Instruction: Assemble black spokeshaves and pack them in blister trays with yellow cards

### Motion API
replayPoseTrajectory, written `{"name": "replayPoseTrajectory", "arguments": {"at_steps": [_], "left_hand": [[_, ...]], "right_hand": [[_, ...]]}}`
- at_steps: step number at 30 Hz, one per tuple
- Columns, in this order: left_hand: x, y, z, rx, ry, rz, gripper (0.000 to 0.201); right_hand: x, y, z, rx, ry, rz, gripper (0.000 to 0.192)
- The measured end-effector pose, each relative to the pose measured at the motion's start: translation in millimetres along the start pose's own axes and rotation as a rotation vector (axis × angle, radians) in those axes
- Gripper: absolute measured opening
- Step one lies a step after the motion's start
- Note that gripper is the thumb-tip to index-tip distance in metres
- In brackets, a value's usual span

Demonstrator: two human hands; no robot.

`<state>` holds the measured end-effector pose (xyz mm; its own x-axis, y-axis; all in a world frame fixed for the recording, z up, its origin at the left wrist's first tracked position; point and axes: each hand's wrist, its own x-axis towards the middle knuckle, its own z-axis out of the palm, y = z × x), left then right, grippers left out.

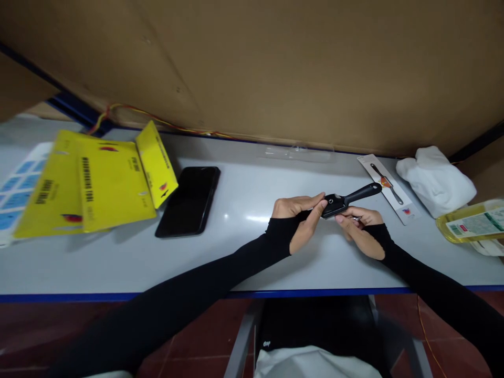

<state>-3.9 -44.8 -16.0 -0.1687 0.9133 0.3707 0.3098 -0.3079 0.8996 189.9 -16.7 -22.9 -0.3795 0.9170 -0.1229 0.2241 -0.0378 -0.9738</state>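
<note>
A black spokeshave [363,194] is held just above the table, its free handle pointing to the upper right. My left hand [301,220] is closed around its left part, with thumb and fingers at the middle body. My right hand [362,228] is closed just under the body, its thumb and fingertips at the lower edge. A small shiny metal bit [356,218] shows between the right fingers; I cannot tell what it is. Behind the right hand lies a packaging card [394,194] with a picture of a spokeshave.
Yellow printed boxes [116,184] and a dark phone [189,202] lie to the left. At the right are a white cloth bundle [437,178] and a bottle of yellow liquid [472,220]. Clear plastic packaging [297,153] lies at the back against the brown panel [275,68].
</note>
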Motion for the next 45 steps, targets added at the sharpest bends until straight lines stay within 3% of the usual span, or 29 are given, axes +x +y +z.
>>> {"name": "replayPoseTrajectory", "arguments": {"at_steps": [5,33,40,45], "left_hand": [[0.0,0.8,0.2,-0.007,0.007,-0.037,0.020],[-0.5,1.3,-2.2,0.011,-0.042,-0.015,0.024],[-2.2,0.2,-2.0,0.032,-0.048,0.010,0.025],[-2.9,0.8,-1.6,0.053,-0.047,0.048,0.027]], "right_hand": [[1.4,1.5,-0.4,-0.074,0.042,-0.115,0.035],[-3.4,-3.6,3.5,-0.068,0.064,-0.074,0.041],[-6.2,-0.9,3.8,-0.027,0.037,-0.020,0.033],[2.6,-3.2,-6.3,0.298,-0.107,0.190,0.019]]}}
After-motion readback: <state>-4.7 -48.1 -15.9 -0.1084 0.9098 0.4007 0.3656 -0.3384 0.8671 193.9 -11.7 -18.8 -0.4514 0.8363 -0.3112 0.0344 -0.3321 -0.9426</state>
